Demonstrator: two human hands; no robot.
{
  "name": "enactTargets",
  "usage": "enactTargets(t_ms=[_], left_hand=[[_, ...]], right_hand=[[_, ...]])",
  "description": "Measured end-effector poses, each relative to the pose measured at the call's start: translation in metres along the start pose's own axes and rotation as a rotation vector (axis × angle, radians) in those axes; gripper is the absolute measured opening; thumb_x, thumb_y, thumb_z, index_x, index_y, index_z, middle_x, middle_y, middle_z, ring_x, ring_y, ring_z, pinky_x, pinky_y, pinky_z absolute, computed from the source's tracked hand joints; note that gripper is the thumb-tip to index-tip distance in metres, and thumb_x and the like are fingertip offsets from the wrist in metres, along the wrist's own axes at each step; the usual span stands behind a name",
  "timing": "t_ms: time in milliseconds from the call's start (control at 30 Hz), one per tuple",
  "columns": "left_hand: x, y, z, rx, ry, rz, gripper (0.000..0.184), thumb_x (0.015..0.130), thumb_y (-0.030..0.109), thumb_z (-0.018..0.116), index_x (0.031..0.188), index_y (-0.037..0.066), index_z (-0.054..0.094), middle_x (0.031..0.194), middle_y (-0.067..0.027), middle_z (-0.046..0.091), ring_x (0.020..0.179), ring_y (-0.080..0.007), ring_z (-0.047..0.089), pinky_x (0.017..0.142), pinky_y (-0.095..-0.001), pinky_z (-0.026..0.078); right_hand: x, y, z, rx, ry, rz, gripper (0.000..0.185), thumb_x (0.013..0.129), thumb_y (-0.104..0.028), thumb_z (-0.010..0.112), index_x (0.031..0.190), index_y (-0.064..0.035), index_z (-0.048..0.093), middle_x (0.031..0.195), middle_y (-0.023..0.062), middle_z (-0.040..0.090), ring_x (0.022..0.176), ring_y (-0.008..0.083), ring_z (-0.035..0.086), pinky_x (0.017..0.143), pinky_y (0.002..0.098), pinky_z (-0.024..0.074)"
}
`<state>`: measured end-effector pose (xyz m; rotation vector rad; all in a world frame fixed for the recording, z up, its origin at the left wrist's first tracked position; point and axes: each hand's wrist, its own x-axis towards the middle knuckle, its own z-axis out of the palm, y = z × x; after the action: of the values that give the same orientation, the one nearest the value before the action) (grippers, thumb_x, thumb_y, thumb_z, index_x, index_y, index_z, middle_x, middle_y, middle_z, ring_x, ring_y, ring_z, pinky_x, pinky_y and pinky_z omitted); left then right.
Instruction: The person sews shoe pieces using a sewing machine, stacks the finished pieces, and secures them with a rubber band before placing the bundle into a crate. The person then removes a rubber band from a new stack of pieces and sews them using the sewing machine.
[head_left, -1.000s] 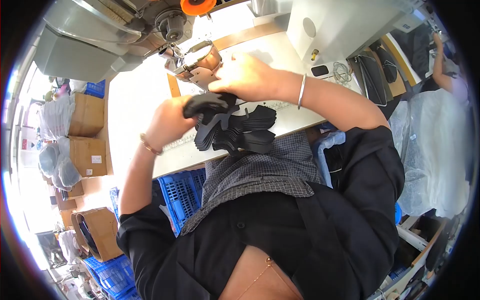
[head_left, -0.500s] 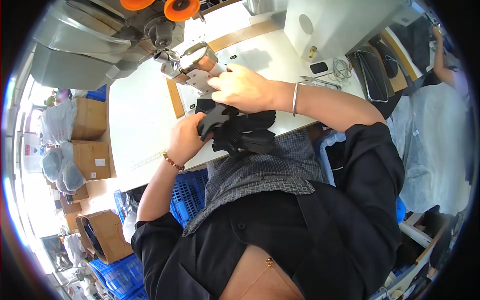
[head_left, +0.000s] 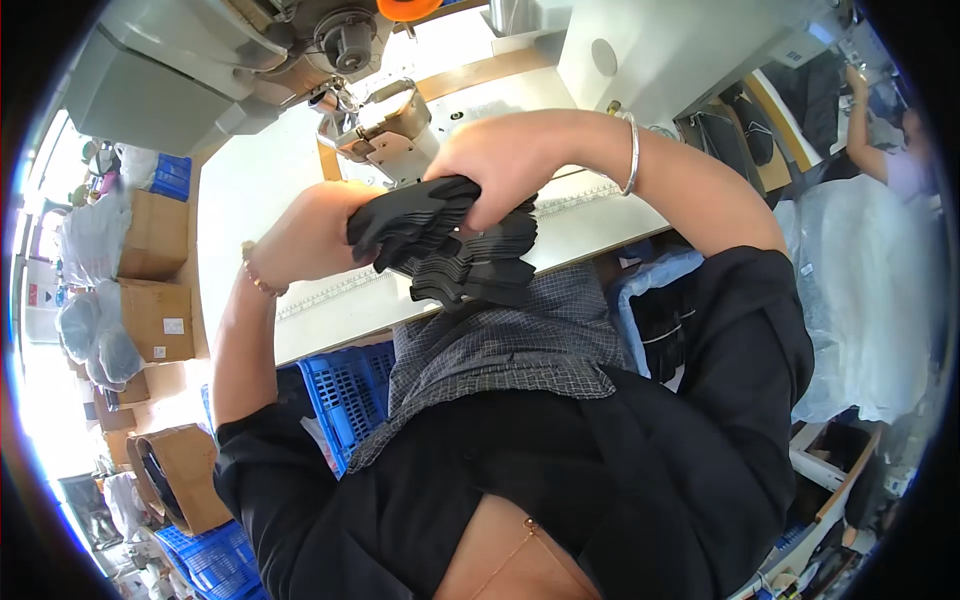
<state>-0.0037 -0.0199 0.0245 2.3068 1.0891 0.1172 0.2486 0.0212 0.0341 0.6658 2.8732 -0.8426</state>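
A layered bundle of black fabric pieces (head_left: 470,268) is held above the front edge of the white table, its scalloped edges fanned toward me. My left hand (head_left: 318,228) is closed round the left end of the bundle, its fingers partly hidden behind the cloth. My right hand (head_left: 505,165) grips the upper right of the same bundle, thumb pointing down over the layers. Just beyond both hands stands the sewing machine head (head_left: 395,130), with metal and copper-coloured parts. I cannot make out its needle area.
The white table (head_left: 250,200) carries a printed ruler strip (head_left: 590,195) along its front. Below it is a blue plastic crate (head_left: 345,395). Cardboard boxes (head_left: 155,320) stand at left. To the right are plastic-covered material (head_left: 860,300) and another person's arm (head_left: 862,125).
Both hands have shifted their grip on the black pieces, which now sit in a thicker, fanned bundle. My left hand has moved left and up, and the camera view has shifted slightly.
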Motion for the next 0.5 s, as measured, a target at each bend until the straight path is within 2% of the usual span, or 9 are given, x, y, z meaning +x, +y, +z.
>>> enactTargets(t_ms=[67, 100, 133, 200, 267, 333, 400, 433, 500], left_hand=[[0.01, -0.003, 0.007, 0.086, 0.039, 0.062, 0.029, 0.07, 0.009, 0.074, 0.098, 0.007, 0.067, 0.086, -0.0143, 0.065, 0.081, -0.0314, 0.062, 0.076, -0.0371, 0.051], [0.019, -0.016, 0.017, 0.209, 0.076, 0.152, 0.028, 0.071, 0.01, 0.074, 0.098, 0.008, 0.067, 0.087, -0.014, 0.066, 0.082, -0.0319, 0.064, 0.075, -0.0379, 0.051], [0.028, -0.018, 0.021, 0.332, 0.111, 0.239, 0.027, 0.072, 0.011, 0.074, 0.098, 0.008, 0.067, 0.087, -0.0137, 0.067, 0.083, -0.0325, 0.065, 0.075, -0.0386, 0.052], [0.04, -0.017, 0.02, 0.389, 0.044, 0.19, 0.025, 0.073, 0.015, 0.074, 0.096, 0.008, 0.067, 0.087, -0.0121, 0.069, 0.085, -0.0326, 0.066, 0.076, -0.0395, 0.053], [0.049, -0.018, 0.018, 0.352, -0.102, 0.053, 0.021, 0.074, 0.02, 0.074, 0.091, 0.009, 0.067, 0.085, -0.011, 0.069, 0.084, -0.0338, 0.065, 0.076, -0.0389, 0.053], [0.048, -0.017, 0.012, 0.263, -0.11, 0.014, 0.023, 0.074, 0.021, 0.072, 0.089, 0.005, 0.067, 0.081, -0.0103, 0.069, 0.08, -0.0297, 0.067, 0.076, -0.037, 0.053], [0.045, -0.008, 0.0, -0.035, -0.204, -0.069, 0.023, 0.074, 0.016, 0.069, 0.089, -0.001, 0.066, 0.073, -0.0094, 0.067, 0.069, -0.0219, 0.067, 0.066, -0.0336, 0.054], [0.042, -0.001, -0.008, -0.17, -0.298, -0.216, 0.024, 0.074, 0.014, 0.068, 0.089, -0.004, 0.065, 0.068, -0.008, 0.065, 0.055, -0.0142, 0.062, 0.054, -0.0288, 0.052], [0.028, -0.009, -0.013, -0.186, -0.272, -0.19, 0.023, 0.074, 0.015, 0.068, 0.088, -0.004, 0.065, 0.065, -0.0074, 0.065, 0.05, -0.0135, 0.059, 0.05, -0.0275, 0.05]], right_hand=[[0.004, 0.021, 0.017, 0.163, -0.106, 0.073, 0.033, 0.072, -0.027, 0.072, 0.094, -0.0035, 0.066, 0.086, 0.0144, 0.069, 0.081, 0.0312, 0.066, 0.073, 0.0397, 0.0513], [0.006, 0.029, 0.025, 0.069, -0.085, 0.091, 0.039, 0.073, -0.028, 0.073, 0.103, -0.0035, 0.065, 0.088, 0.0144, 0.07, 0.083, 0.0308, 0.067, 0.075, 0.0393, 0.0514], [0.004, 0.034, 0.029, 0.065, -0.097, 0.092, 0.039, 0.073, -0.028, 0.073, 0.103, -0.0035, 0.065, 0.088, 0.0144, 0.07, 0.083, 0.0308, 0.067, 0.075, 0.0393, 0.0514], [0.001, 0.037, 0.03, 0.149, -0.048, 0.158, 0.038, 0.074, -0.026, 0.075, 0.103, -0.0033, 0.066, 0.09, 0.0142, 0.071, 0.084, 0.0294, 0.067, 0.076, 0.0383, 0.0513], [-0.001, 0.037, 0.024, 0.184, -0.065, 0.205, 0.037, 0.074, -0.026, 0.076, 0.101, -0.0025, 0.066, 0.088, 0.0126, 0.071, 0.081, 0.025, 0.067, 0.075, 0.0355, 0.0512], [-0.001, 0.047, 0.023, 0.346, -0.109, 0.238, 0.036, 0.075, -0.026, 0.076, 0.098, -0.0004, 0.067, 0.083, 0.0101, 0.07, 0.079, 0.0194, 0.065, 0.074, 0.0328, 0.0507], [-0.002, 0.051, 0.028, 0.396, -0.09, 0.143, 0.037, 0.075, -0.026, 0.076, 0.099, 0.0004, 0.066, 0.084, 0.0092, 0.069, 0.079, 0.0181, 0.064, 0.074, 0.032, 0.0507], [-0.003, 0.051, 0.028, 0.447, -0.069, 0.046, 0.037, 0.076, -0.026, 0.076, 0.1, 0.0012, 0.066, 0.084, 0.0084, 0.069, 0.079, 0.0168, 0.063, 0.073, 0.0311, 0.0507], [-0.006, 0.044, 0.028, 0.514, -0.062, 0.003, 0.041, 0.077, -0.025, 0.075, 0.108, 0.0011, 0.065, 0.092, 0.009, 0.069, 0.084, 0.0172, 0.063, 0.077, 0.0301, 0.0504]])
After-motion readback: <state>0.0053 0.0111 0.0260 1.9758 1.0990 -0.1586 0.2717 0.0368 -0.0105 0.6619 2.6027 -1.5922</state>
